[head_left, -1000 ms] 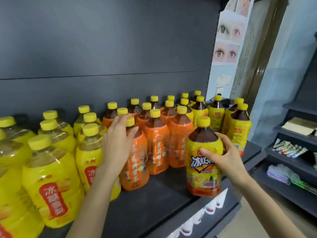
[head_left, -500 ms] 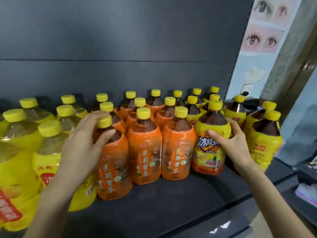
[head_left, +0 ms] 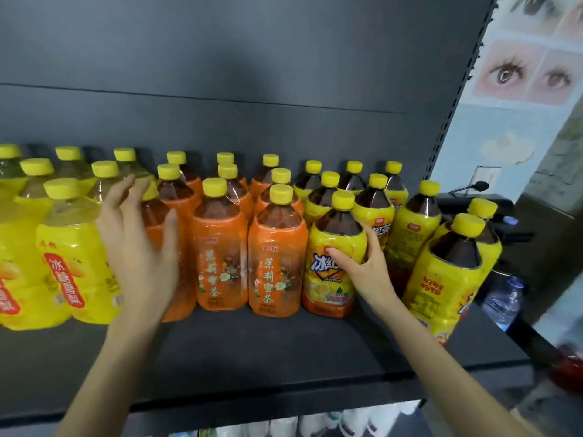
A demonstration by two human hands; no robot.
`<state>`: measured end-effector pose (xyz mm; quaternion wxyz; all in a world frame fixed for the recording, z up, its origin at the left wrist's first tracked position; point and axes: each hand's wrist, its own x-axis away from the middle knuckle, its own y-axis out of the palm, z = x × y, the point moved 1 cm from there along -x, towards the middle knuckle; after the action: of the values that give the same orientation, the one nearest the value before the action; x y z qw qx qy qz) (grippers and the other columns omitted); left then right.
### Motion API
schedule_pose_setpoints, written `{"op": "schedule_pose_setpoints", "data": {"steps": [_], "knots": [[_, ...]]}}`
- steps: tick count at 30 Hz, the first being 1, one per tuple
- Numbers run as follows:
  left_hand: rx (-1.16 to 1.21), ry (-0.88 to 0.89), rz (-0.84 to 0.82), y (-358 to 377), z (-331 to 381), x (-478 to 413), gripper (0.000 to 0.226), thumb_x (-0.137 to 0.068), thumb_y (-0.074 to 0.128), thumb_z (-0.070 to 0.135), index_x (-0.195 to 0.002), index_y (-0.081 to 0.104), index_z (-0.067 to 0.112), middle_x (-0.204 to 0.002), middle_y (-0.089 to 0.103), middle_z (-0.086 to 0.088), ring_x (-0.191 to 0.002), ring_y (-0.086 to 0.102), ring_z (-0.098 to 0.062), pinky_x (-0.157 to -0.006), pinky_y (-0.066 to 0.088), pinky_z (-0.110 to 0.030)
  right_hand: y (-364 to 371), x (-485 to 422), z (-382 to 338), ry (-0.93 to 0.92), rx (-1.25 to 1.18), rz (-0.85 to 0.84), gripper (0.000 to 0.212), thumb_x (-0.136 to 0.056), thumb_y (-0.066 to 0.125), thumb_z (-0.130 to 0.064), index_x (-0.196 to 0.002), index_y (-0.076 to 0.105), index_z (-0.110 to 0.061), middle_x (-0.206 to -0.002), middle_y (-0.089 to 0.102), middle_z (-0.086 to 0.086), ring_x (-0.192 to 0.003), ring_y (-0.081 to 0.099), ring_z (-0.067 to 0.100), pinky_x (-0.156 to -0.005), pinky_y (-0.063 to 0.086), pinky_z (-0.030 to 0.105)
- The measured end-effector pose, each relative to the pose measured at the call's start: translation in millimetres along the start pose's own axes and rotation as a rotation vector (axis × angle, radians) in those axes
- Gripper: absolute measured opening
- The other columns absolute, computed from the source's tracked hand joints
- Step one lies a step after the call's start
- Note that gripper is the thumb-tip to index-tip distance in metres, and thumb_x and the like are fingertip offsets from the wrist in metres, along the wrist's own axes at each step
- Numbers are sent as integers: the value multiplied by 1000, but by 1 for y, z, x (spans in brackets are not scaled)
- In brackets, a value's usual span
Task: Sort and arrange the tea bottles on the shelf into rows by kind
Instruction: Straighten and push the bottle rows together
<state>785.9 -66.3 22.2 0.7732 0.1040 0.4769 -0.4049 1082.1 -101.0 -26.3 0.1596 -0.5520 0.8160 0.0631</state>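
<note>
The right hand [head_left: 362, 272] is wrapping thumb and fingers round a yellow-labelled tea bottle [head_left: 321, 291] standing beside the orange-labelled bottles [head_left: 274, 263]. The left hand [head_left: 138, 247] is hovering, fingers straight and spread, holding nothing, before the leftmost orange one. Everything is standing on a dark shelf [head_left: 252, 357]; an eye poster [head_left: 530, 70] is hanging rightward.

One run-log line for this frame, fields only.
left hand: open, at orange bottle | right hand: holds yellow-label tea bottle, upright on shelf
</note>
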Motion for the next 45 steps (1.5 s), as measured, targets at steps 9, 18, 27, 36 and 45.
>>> {"op": "schedule_pose_setpoints", "data": {"steps": [9, 18, 27, 36, 45], "knots": [[56, 341, -338, 70, 108, 23, 49, -94, 51, 23, -140, 40, 8, -137, 48, -12, -130, 38, -24, -111, 29, -42, -7, 3, 1, 24, 4, -132, 100, -62, 83, -51, -143, 28, -34, -131, 55, -5, -117, 58, 13, -96, 50, 46], [27, 372, -743, 110, 145, 15, 49, -98, 49, 23, -144, 35, 14, -147, 35, -3, -135, 31, -19, -104, 35, -35, -16, 19, -8, 72, 154, -188, 85, -85, 70, -28, -150, 16, -28, -144, 41, -10, -126, 43, -2, -100, 43, 19], [35, 264, -758, 111, 140, 21, 56, -93, 55, 36, -141, 31, 18, -149, 32, -3, -126, 46, -28, -89, 45, -39, -43, 77, -25, -300, 554, 19, 31, -92, 60, -10, -121, 58, -19, -120, 57, -10, -114, 49, -3, -96, 41, 16], [-32, 141, -720, 122, 148, 24, 58, -94, 57, 29, -143, 29, 17, -132, 42, -14, -119, 48, -33, -85, 47, -40, -118, 83, -50, -501, 624, 493, 47, -89, 52, -39, -130, 49, -15, -131, 49, 5, -124, 40, 9, -105, 30, 23], [-104, 125, -688, 132, 151, 24, 58, -96, 53, 27, -146, 25, 13, -136, 35, -18, -124, 40, -34, -89, 44, -40, -124, 80, -8, -153, 399, 68, 98, -77, 72, -41, -144, 1, -55, -147, 13, -25, -141, 21, 4, -113, 32, 44]]}}
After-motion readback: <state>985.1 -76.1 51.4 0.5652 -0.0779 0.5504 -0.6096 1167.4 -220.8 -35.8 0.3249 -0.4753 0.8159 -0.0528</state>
